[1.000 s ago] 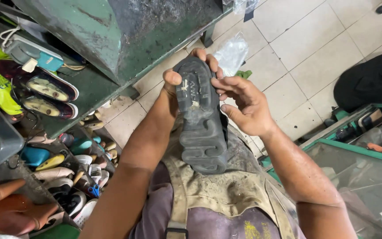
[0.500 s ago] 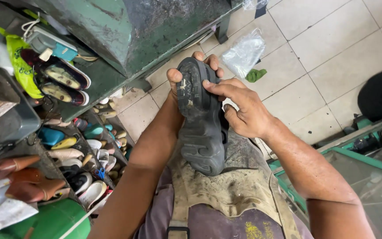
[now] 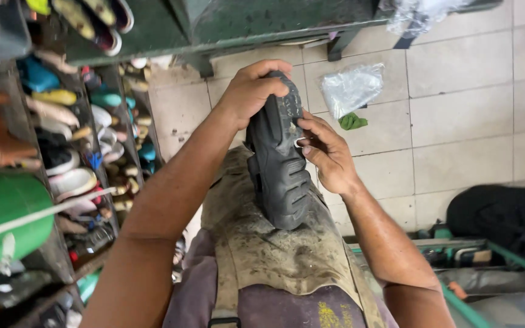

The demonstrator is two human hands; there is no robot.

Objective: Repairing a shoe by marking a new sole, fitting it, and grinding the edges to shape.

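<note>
The black shoe [image 3: 279, 164] lies sole up on my lap, on the dirty beige apron [image 3: 262, 249] that covers my knee, with its heel end near my body and its toe end pointing away toward the floor. The sole is thick and ribbed, and it is grey with dust at the toe part. My left hand [image 3: 251, 91] is over the toe end, and its fingers [image 3: 274, 68] are curled tight around the tip of the shoe, so this hand is holding it firmly. My right hand [image 3: 326, 155] is at the right side of the sole, about the middle of the shoe; its fingers [image 3: 305, 121] are bent and pressed against the edge of the sole, close together, touching it more than wrapping it. Just behind the shoe, on the pale tiled floor [image 3: 457, 121], there is a crumpled clear plastic bag [image 3: 352, 88] and beside it a small green scrap [image 3: 352, 121]. Above them stands a dark green metal table [image 3: 262, 24], seen from its lower part. On my left there are shelves [image 3: 86, 152] full of many shoes and sandals in different colours, and in front of them a green round container [image 3: 4, 212]. On my right, near my elbow, a black bag or cloth [image 3: 505, 218] lies beside a green metal frame [image 3: 493, 255]
</note>
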